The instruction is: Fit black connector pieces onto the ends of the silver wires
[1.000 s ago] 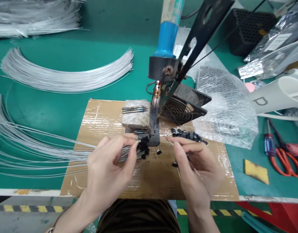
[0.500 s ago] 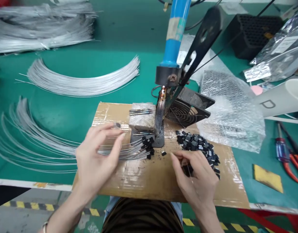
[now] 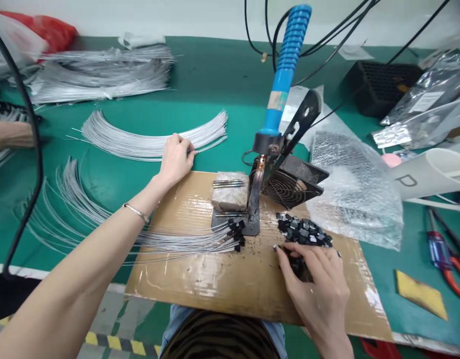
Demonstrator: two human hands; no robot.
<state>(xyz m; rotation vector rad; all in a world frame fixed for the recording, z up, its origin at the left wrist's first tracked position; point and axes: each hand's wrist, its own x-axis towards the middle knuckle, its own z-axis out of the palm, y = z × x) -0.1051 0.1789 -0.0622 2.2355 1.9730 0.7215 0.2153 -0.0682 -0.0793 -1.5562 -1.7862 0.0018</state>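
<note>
My left hand (image 3: 176, 158) reaches to the right half of a curved bundle of thin white wires (image 3: 125, 142), its fingers pinched on a wire near the bundle's front edge. My right hand (image 3: 318, 279) rests by the pile of small black connectors (image 3: 303, 230) on the cardboard (image 3: 200, 284). One small black connector (image 3: 276, 248) shows between its thumb and index fingertips. Under my left forearm lie wires with black connectors (image 3: 236, 234) on their right ends. A soldering iron with a blue handle (image 3: 286, 75) stands upright behind them, its tip end down by the metal base plate (image 3: 254, 227).
A wrapped block (image 3: 230, 192) with metal pins on top sits beside the iron. A small fan (image 3: 290, 182) leans behind it. Bubble wrap (image 3: 357, 184), a yellow sponge (image 3: 420, 294) and screwdriver (image 3: 437, 247) lie right. Another person's hand (image 3: 11, 137) shows far left, near a black cable (image 3: 37, 149).
My left hand has moved from above the finished-end wires to the farther bundle. The loose black connector has left the cardboard and shows in my right fingertips. The view has tilted up.
</note>
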